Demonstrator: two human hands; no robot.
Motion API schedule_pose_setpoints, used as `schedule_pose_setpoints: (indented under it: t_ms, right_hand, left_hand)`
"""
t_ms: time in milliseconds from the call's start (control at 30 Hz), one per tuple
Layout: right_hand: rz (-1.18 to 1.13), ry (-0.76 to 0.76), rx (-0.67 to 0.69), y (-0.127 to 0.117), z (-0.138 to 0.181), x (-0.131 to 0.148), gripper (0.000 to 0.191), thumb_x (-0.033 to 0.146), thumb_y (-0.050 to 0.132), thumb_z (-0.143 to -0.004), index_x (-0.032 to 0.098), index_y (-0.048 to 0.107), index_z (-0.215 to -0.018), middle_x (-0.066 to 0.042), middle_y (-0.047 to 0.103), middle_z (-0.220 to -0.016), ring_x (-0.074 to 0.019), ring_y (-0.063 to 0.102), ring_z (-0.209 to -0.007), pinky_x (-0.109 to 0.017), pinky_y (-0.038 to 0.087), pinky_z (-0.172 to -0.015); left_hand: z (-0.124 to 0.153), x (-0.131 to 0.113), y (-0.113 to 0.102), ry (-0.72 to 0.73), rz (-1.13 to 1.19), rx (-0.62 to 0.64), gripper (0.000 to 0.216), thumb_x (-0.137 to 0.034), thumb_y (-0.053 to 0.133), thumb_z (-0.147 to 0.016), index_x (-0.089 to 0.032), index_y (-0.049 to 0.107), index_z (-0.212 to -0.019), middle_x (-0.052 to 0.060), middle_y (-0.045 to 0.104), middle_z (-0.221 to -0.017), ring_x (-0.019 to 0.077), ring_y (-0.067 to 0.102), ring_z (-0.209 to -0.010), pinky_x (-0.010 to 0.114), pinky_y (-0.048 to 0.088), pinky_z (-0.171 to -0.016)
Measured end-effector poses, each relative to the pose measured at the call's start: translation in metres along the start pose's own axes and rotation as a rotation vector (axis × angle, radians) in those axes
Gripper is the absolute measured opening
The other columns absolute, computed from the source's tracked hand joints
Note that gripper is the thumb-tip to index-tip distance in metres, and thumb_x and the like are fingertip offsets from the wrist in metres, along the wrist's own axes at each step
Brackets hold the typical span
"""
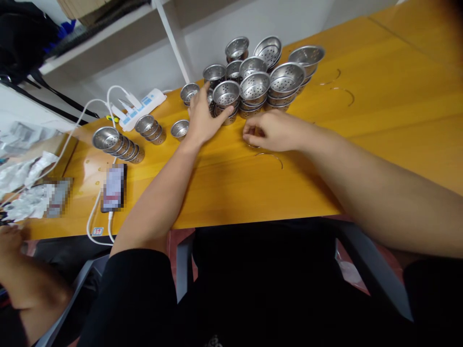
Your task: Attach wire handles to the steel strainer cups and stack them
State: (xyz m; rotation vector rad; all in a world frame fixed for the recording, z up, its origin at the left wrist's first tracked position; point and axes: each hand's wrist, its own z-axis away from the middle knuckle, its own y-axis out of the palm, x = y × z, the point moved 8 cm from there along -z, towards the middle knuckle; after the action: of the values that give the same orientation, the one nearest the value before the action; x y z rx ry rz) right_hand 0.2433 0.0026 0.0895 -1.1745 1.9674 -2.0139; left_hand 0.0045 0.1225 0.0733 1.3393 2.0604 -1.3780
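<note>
Cups (226,93) partly hidden behind left hand (203,116), fingers spread; right hand (269,131), fingers curled, cannot tell if pinching anything.

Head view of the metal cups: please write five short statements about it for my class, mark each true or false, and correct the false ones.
1. The left hand is at a stack of perforated metal cups. True.
2. The phone lies to the right of both hands. False: the phone lies to their left.
3. A white cable runs to the phone's near end. True.
4. The power strip is black. False: the power strip is white with blue parts.
5. A thin curved wire lies near the right hand. True.
</note>
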Motion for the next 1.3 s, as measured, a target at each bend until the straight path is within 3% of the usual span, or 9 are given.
schedule_pose_setpoints:
  t_ms: [167, 300, 367, 500, 633, 800, 1033, 1200, 1300]
  right_hand:
    - [0.111, 0.091, 0.042, -0.010, 0.005, -0.006, 0.026, 0.033, 0.075, -0.116, 0.023, 0.090, -0.134, -0.019, 0.096, -0.131, -0.0437, 0.088, -0.119, -0.053, 0.065, -0.103]
    - [0.141, 0.227, -0.004, -0.023, 0.011, -0.028, 0.016, 0.029, 0.084, -0.112, 0.019, 0.086, -0.125, -0.025, 0.092, -0.127, -0.0518, 0.087, -0.124, -0.060, 0.065, -0.107]
    - [0.089, 0.204, -0.005, -0.026, 0.012, -0.032, 0.011, 0.029, 0.091, -0.107, 0.022, 0.084, -0.113, -0.021, 0.090, -0.115, -0.0487, 0.086, -0.117, -0.059, 0.064, -0.106]
    - [0.066, 0.049, 0.223, -0.012, 0.015, -0.013, 0.008, 0.024, 0.085, -0.103, 0.028, 0.078, -0.101, -0.006, 0.089, -0.099, -0.0326, 0.082, -0.093, -0.047, 0.060, -0.089]
    - [0.136, 0.070, 0.306, -0.006, 0.017, -0.001, 0.017, 0.016, 0.082, -0.098, 0.029, 0.073, -0.092, -0.002, 0.086, -0.091, -0.0257, 0.072, -0.079, -0.044, 0.051, -0.079]
    - [0.162, 0.109, 0.314, -0.002, 0.017, -0.010, 0.016, 0.017, 0.087, -0.092, 0.030, 0.077, -0.088, -0.002, 0.085, -0.084, -0.0263, 0.070, -0.074, -0.044, 0.050, -0.073]
    - [0.256, 0.162, 0.350, 0.003, 0.016, -0.009, 0.027, 0.023, 0.093, -0.095, 0.028, 0.072, -0.078, -0.007, 0.074, -0.076, -0.0307, 0.070, -0.075, -0.049, 0.050, -0.081]
    - [0.256, 0.099, 0.309, 0.009, 0.013, -0.017, 0.036, 0.037, 0.103, -0.095, 0.028, 0.073, -0.078, -0.006, 0.072, -0.073, -0.0307, 0.071, -0.073, -0.047, 0.051, -0.076]
    - [0.187, 0.131, 0.292, 0.010, 0.013, -0.021, 0.039, 0.031, 0.108, -0.090, 0.028, 0.072, -0.074, -0.008, 0.071, -0.071, -0.0339, 0.074, -0.080, -0.050, 0.053, -0.081]
  left_hand:
    - [0.026, -0.002, -0.062, -0.046, -0.054, -0.069, 0.101, -0.087, 0.108, -0.092, -0.038, 0.064, -0.169, 0.014, 0.067, -0.190, 0.0498, 0.039, -0.200, 0.074, 0.021, -0.173]
    - [0.055, 0.025, -0.102, -0.118, -0.149, -0.132, 0.107, -0.081, 0.112, -0.091, -0.034, 0.059, -0.172, 0.016, 0.056, -0.201, 0.0479, 0.030, -0.205, 0.073, 0.015, -0.176]
    - [0.067, 0.043, -0.108, -0.212, -0.203, -0.141, 0.120, -0.071, 0.119, -0.086, -0.027, 0.054, -0.177, 0.021, 0.047, -0.207, 0.0490, 0.021, -0.208, 0.074, 0.013, -0.176]
    - [0.081, 0.066, -0.105, -0.425, -0.289, -0.102, 0.140, -0.033, 0.126, -0.071, -0.016, 0.043, -0.183, 0.035, 0.036, -0.210, 0.0545, 0.025, -0.208, 0.070, 0.017, -0.176]
    - [0.079, 0.071, -0.104, -0.445, -0.250, -0.112, 0.132, -0.020, 0.119, -0.073, -0.015, 0.046, -0.183, 0.036, 0.048, -0.203, 0.0535, 0.044, -0.201, 0.070, 0.027, -0.173]
    - [0.072, 0.055, -0.098, -0.258, -0.136, -0.149, 0.117, -0.054, 0.118, -0.088, -0.026, 0.053, -0.181, 0.025, 0.058, -0.196, 0.0479, 0.043, -0.201, 0.075, 0.026, -0.173]
    - [0.072, 0.009, -0.071, -0.090, -0.066, -0.135, 0.112, -0.088, 0.109, -0.092, -0.033, 0.058, -0.175, 0.019, 0.070, -0.183, 0.0454, 0.064, -0.184, 0.070, 0.046, -0.163]
    - [0.074, 0.003, -0.064, -0.023, -0.092, -0.113, 0.107, -0.096, 0.108, -0.087, -0.031, 0.069, -0.162, 0.017, 0.075, -0.169, 0.0472, 0.069, -0.175, 0.074, 0.050, -0.158]
    - [0.074, 0.002, -0.065, -0.033, -0.100, -0.127, 0.106, -0.097, 0.108, -0.086, -0.031, 0.069, -0.160, 0.016, 0.072, -0.168, 0.0480, 0.067, -0.176, 0.074, 0.050, -0.157]
